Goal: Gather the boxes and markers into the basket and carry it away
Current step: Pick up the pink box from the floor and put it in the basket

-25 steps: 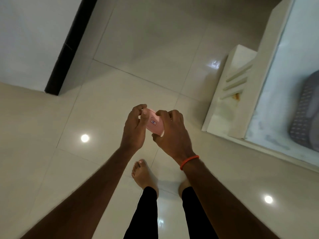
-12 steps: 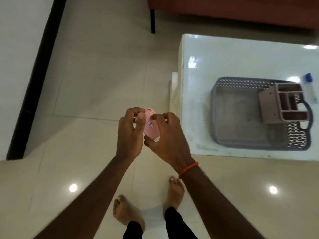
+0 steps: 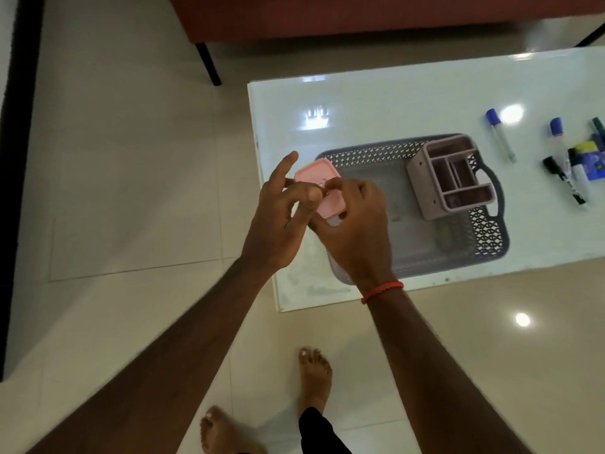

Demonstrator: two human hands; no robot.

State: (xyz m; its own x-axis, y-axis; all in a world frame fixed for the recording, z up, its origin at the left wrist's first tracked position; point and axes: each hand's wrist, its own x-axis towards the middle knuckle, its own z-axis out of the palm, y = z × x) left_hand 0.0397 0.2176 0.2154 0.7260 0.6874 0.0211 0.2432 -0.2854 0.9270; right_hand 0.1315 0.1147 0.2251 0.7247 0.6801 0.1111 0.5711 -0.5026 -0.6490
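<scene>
Right now my right hand (image 3: pixel 357 231) curls round the one pink box (image 3: pixel 319 188), and my left hand (image 3: pixel 281 217) pinches its edge with the index finger lifted. The box is held over the table (image 3: pixel 393 103) corner, lid up, its long axis running 11 to 5 o'clock. At 3 o'clock sits one grey basket (image 3: pixel 409 260) holding one divided box (image 3: pixel 448 178). At 2 o'clock lie two blue-capped markers (image 3: pixel 497 132); the rest are bunched and cropped, so I can't count them.
</scene>
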